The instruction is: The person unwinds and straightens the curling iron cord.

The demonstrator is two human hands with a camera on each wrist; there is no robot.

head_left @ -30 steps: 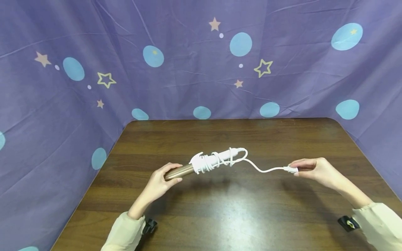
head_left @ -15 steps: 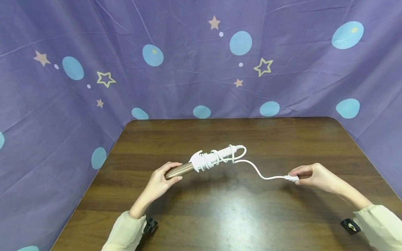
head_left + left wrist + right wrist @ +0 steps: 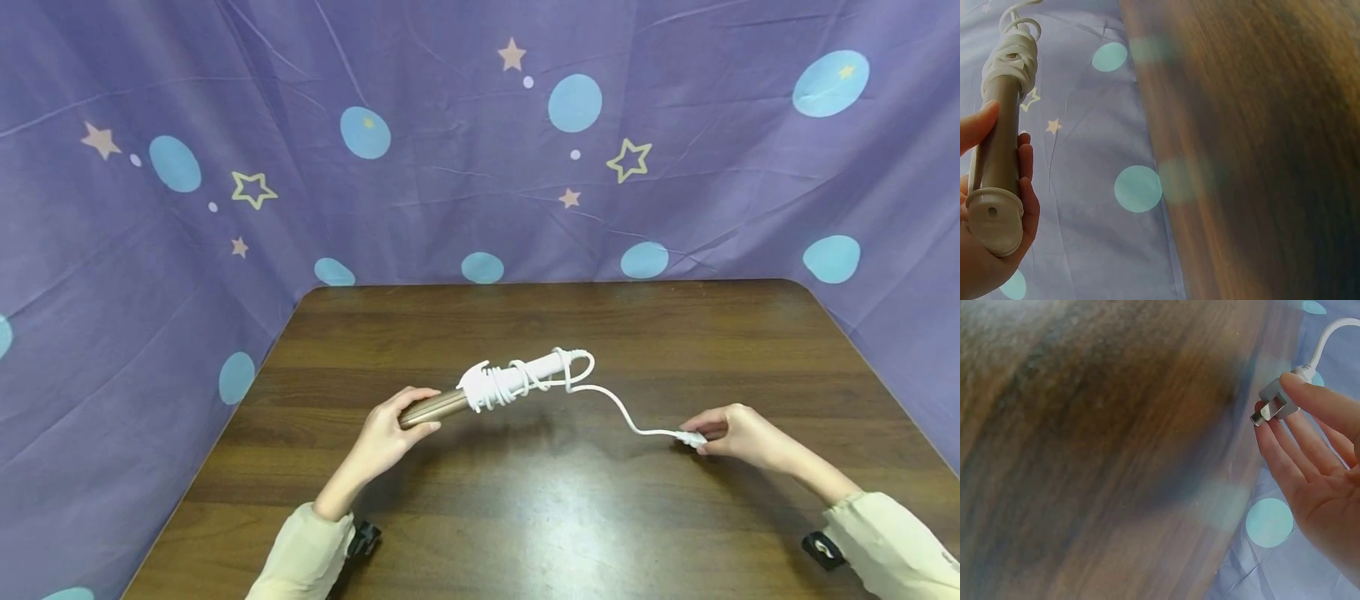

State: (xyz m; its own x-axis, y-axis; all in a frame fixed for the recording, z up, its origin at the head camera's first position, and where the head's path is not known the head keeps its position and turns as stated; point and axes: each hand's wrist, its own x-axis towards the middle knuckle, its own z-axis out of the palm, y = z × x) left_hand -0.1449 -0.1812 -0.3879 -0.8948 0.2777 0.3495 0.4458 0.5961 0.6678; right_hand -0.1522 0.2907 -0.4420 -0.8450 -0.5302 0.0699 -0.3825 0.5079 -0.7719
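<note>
Plug [image 3: 692,438] right of hair iron [image 3: 474,390]

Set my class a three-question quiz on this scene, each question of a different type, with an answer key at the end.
1. Fill in the blank: The right hand pinches the ____ at the free end of the white cord.

2. Multiple choice: What colour is the part that the left hand grips?
A) white
B) bronze-brown
C) blue

3. True or false: Several turns of the cord are wound around the white handle.

Key:
1. plug
2. B, the bronze-brown barrel
3. True
</note>
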